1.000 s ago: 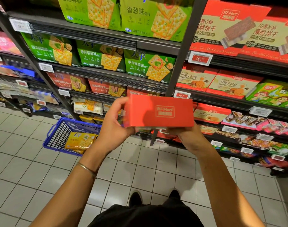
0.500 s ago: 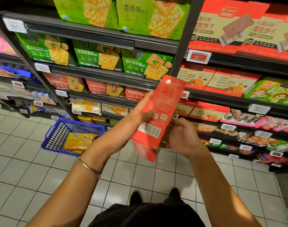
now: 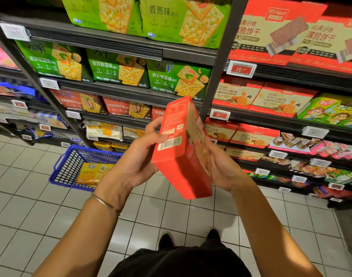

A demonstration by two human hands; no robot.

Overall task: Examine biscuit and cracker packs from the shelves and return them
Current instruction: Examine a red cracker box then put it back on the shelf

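A red biscuit box [image 3: 181, 148] stands tilted on end between my hands, in front of the shelves at chest height. Its narrow side with a barcode faces me, and the printed front faces right. My left hand [image 3: 139, 156] grips the box's left side, thumb on the barcode face. On the right my right hand [image 3: 221, 166] holds the printed front, its fingers partly hidden behind the box.
Shelves [image 3: 131, 90] ahead carry green cracker packs [image 3: 177, 78] at left and red biscuit boxes [image 3: 279, 98] at right. A blue basket [image 3: 71, 166] with a yellow pack [image 3: 93, 172] sits on the tiled floor at left. My shoes show below.
The box has turned from lying flat with its logo side toward me to standing tilted on end, then rotated further so the printed front shows at right. Both hands shifted their hold.
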